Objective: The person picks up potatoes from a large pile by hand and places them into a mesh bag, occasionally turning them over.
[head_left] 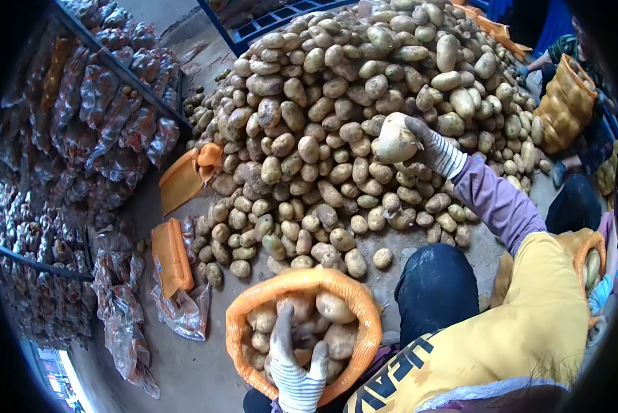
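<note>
My right hand [429, 146], in a striped work glove with grey fingers, is closed around a large pale potato [394, 141] above the potato heap [322, 131]. In front of me stands an orange mesh sack [234, 323] with its rim rolled open and several potatoes [335, 307] inside. My left hand [298, 365], gloved the same way, reaches over the near rim into the sack. Its thumb and a finger are spread apart over the potatoes, and I see nothing gripped there. Some of its fingertips are hard to make out.
Folded orange sacks [171, 255] and clear plastic bags [120, 310] lie on the floor to the left. Racks of plastic-wrapped bags [109, 103] stand beyond them. At the right, another person [577, 196] sits by a filled orange sack [565, 103].
</note>
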Demonstrator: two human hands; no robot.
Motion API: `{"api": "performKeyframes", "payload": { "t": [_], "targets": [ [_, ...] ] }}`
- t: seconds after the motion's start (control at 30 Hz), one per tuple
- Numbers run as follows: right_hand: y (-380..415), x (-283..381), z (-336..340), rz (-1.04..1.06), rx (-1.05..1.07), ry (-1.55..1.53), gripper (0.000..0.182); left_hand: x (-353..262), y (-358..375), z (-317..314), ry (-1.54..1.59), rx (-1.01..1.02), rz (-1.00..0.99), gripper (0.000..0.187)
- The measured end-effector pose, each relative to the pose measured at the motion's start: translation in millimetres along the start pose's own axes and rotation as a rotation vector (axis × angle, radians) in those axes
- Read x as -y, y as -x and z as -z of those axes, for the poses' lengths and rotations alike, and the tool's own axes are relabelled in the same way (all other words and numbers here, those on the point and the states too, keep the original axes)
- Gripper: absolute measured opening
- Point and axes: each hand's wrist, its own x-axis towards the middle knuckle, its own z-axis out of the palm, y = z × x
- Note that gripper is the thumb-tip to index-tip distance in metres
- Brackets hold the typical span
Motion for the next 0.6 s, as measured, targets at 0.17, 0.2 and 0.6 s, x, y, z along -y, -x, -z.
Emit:
{"api": "performKeyframes", "payload": {
  "t": [0.17, 0.2, 0.6],
  "targets": [
    [118.6, 0.3, -209.7, -0.079, 0.371, 0.133, 0.076, 17.2, 16.3, 15.3, 0.420, -0.136, -0.275, 0.106],
    [139.4, -2.4, -247.6, -0.055, 0.492, 0.159, 0.076, 18.4, 21.5, 20.1, 0.476, -0.139, -0.325, 0.106],
    [219.6, -68.6, -272.0, 0.674, 1.128, 1.705, 0.055, 106.9, 111.1, 84.6, 0.881, -0.191, 0.101, 0.065]
  ]
}}
